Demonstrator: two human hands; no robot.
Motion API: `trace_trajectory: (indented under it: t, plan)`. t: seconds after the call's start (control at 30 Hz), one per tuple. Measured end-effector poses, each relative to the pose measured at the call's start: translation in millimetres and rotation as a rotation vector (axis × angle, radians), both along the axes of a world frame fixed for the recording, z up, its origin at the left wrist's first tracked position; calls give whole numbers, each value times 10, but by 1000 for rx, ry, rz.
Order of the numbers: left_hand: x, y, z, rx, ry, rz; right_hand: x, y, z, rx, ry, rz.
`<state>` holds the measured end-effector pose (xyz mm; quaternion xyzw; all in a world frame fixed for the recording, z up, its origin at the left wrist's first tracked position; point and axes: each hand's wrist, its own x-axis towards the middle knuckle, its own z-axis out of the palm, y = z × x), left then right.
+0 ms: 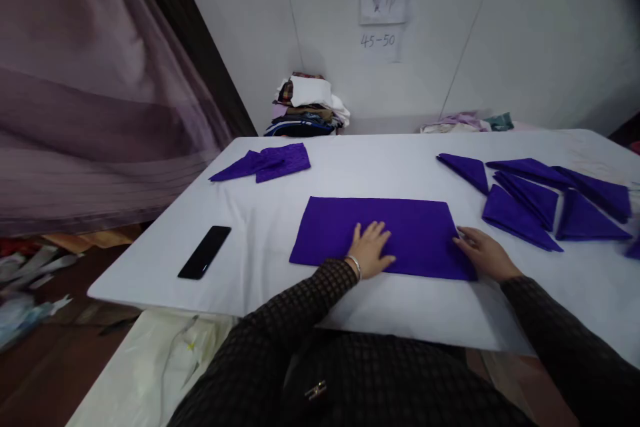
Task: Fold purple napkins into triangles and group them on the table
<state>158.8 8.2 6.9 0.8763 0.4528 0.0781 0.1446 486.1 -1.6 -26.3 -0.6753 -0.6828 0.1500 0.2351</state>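
1. The left hand (371, 248) lies open, palm down, on the near middle of the flat rectangular purple cloth (415, 223), weighting it so that it stays smooth on the white worktop (380, 167).
2. The right hand (483, 251) is open too, its fingertips on the cloth's near right edge, gripping nothing.
3. A slim black phone (205, 252) lies near left, well apart from the cloth.
4. Folded purple triangular cloths (525, 203) lie overlapping at the right, beside the right hand.
5. Two more loosely folded purple cloths (270, 161) lie far left.
6. A stack of mixed fabrics (307, 107) rests against the wall behind.
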Motion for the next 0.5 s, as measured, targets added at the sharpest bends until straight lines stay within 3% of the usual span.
trace_trajectory:
  t: [0.1,0.2,0.33,0.5]
  plan:
    - [279,-329,-74,35,-69,-175,-10,-377,12,-1,-14,-98]
    - [528,-476,-103,88,-82,-258,-62,-649,68,-30,-3,-174]
    - [833,-494,-78,174,-29,-324,-170,-837,140,-80,123,-211]
    - [1127,-416,-72,233,55,-323,-252,-903,121,-171,449,-263]
